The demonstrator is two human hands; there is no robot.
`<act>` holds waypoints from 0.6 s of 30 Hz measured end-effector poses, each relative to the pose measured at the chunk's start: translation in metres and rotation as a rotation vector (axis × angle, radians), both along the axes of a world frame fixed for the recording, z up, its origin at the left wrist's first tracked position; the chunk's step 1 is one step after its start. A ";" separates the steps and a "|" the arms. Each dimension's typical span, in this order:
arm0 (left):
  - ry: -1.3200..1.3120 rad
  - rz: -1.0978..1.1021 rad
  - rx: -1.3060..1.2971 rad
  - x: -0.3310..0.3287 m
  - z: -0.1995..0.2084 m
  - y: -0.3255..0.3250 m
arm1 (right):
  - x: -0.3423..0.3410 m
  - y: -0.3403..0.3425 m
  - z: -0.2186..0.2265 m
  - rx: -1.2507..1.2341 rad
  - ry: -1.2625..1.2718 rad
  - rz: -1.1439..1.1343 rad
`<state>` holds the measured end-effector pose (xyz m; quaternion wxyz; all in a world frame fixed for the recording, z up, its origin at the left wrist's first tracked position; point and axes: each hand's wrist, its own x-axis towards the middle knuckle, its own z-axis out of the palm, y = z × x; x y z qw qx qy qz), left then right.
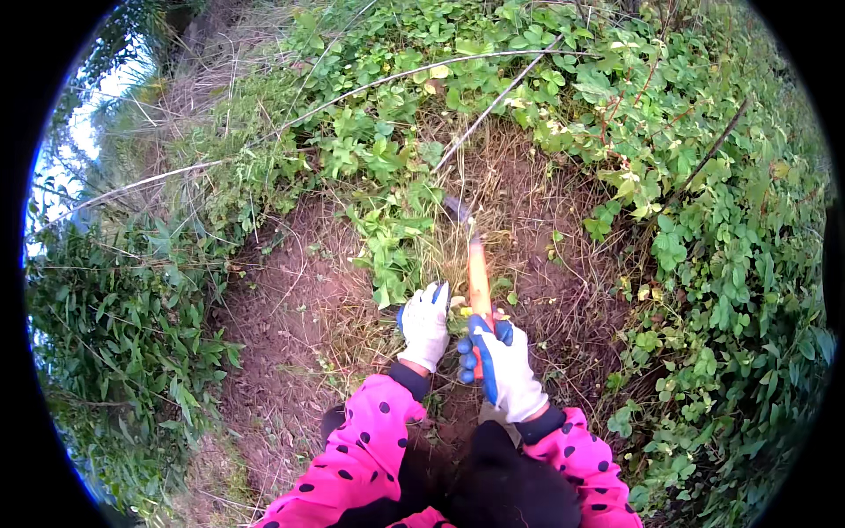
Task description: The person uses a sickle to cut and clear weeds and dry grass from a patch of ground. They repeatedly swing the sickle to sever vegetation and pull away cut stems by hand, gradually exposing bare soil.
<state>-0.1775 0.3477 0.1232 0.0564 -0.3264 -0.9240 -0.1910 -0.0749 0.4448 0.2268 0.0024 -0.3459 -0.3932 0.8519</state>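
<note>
My right hand (508,365), in a white glove with blue-coated fingers, is wrapped round the orange handle of a sickle (479,280). The tool points away from me. Its dark metal blade (456,209) bends left at the far end and lies partly among dry stalks. To its left, my left hand (425,327), in a matching glove, is closed low on a bunch of green weeds and dry grass (392,255). The hand covers the spot where it grips the stems. Leaves rise just beyond its fingers.
Bare brown soil (282,299) with cut straw surrounds the hands. Dense leafy plants (722,290) stand on the right, and more bushes (123,326) on the left. A long dry stem (352,92) arches across the far side. A thin stick (497,101) slants down toward the blade.
</note>
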 end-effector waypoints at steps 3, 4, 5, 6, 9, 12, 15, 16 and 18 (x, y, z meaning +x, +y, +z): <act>-0.035 0.035 0.079 0.017 -0.017 -0.013 | 0.025 0.013 -0.009 -0.237 0.026 0.003; -0.004 0.011 0.042 0.018 -0.018 -0.015 | 0.016 0.015 -0.005 -0.194 -0.001 0.025; 0.002 0.005 0.035 0.022 -0.024 -0.004 | -0.001 0.023 -0.010 -0.270 0.072 0.029; 0.002 -0.010 0.036 0.025 -0.037 0.009 | -0.023 0.029 -0.011 -0.376 0.083 -0.013; -0.249 -0.023 0.574 -0.001 -0.133 0.016 | -0.063 -0.013 0.004 -0.409 0.199 0.031; -0.173 -0.072 0.984 -0.073 -0.150 -0.102 | 0.000 -0.120 0.070 -0.189 0.202 0.572; -0.123 -0.061 0.267 0.053 -0.072 0.012 | 0.054 -0.031 0.048 0.195 0.094 0.880; -0.076 -0.075 0.200 0.054 -0.041 -0.007 | 0.049 -0.030 0.061 0.366 0.201 0.945; -0.090 -0.136 0.143 0.032 -0.058 -0.046 | 0.044 -0.029 0.075 0.553 0.381 0.879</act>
